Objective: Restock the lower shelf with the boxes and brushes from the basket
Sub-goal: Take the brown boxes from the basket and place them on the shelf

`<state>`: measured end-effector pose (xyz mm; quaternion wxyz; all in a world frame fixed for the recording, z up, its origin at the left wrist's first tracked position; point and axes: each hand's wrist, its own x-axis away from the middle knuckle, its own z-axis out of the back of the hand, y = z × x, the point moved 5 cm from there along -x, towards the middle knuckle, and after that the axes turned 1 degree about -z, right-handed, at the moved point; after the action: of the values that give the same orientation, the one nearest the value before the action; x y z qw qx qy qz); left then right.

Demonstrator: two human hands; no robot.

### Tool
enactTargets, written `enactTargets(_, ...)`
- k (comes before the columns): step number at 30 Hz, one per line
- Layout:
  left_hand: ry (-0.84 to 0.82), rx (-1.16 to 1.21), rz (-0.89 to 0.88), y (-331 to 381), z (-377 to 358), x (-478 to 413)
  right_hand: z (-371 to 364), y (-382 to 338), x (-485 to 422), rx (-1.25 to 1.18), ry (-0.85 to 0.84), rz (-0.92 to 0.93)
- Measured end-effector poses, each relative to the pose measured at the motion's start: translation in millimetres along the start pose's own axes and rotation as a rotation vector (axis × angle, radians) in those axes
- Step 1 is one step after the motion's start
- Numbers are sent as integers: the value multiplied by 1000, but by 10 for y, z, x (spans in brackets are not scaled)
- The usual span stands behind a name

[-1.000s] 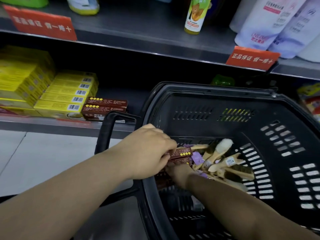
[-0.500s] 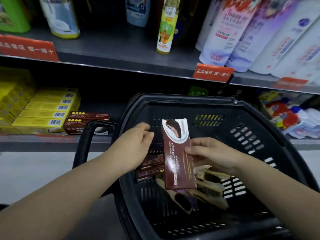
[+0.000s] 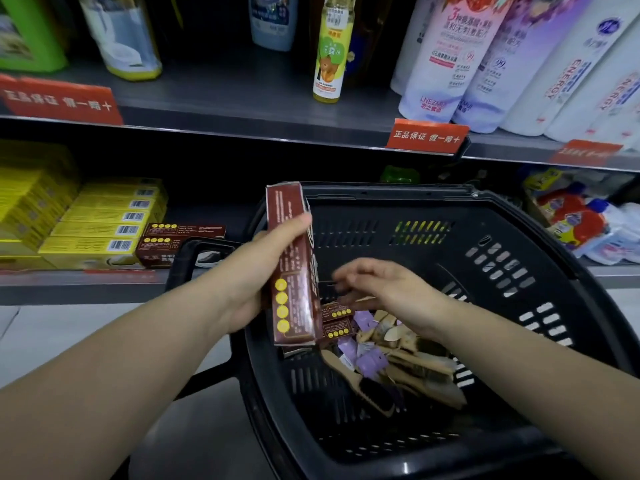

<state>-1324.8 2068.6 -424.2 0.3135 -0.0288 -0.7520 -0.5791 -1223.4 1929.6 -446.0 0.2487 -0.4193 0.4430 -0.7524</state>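
Note:
My left hand (image 3: 254, 271) grips a long brown box (image 3: 294, 268) with yellow dots, held upright over the left rim of the black basket (image 3: 519, 244). My right hand (image 3: 384, 289) hovers inside the basket with loose fingers and holds nothing. Below it lie more brown boxes (image 3: 337, 322) and several wooden brushes (image 3: 412, 362) with purple tags. On the lower shelf (image 3: 86, 284), two matching brown boxes (image 3: 180, 239) are stacked beside yellow boxes (image 3: 107, 220).
The basket's black handle (image 3: 194, 251) rises at its left, in front of the shelved brown boxes. Bottles fill the upper shelf (image 3: 242, 123) behind red price tags. Red and white pouches (image 3: 581, 223) sit on the lower shelf at the right. Pale floor lies below.
The brown box passed from my right hand to my left, which now holds it upright further left. My right hand let go and dropped back toward the brushes.

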Motion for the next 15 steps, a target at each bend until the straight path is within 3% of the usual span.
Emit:
enactTargets(5,107,78,-28,161,213,-130,-73,598,-482,676,-140,-113)
enactTargets(7,161,94,-61,229,264,-203,-200,833,-672,894,-259,-132)
enactTargets(10,188,128,-107,336,287,-268,-363,1164,-951,1261,-300,-116)
enactTargets(15,117,141,-285,355,473,-293,-627,1576,-1183,1494,-313,-126)
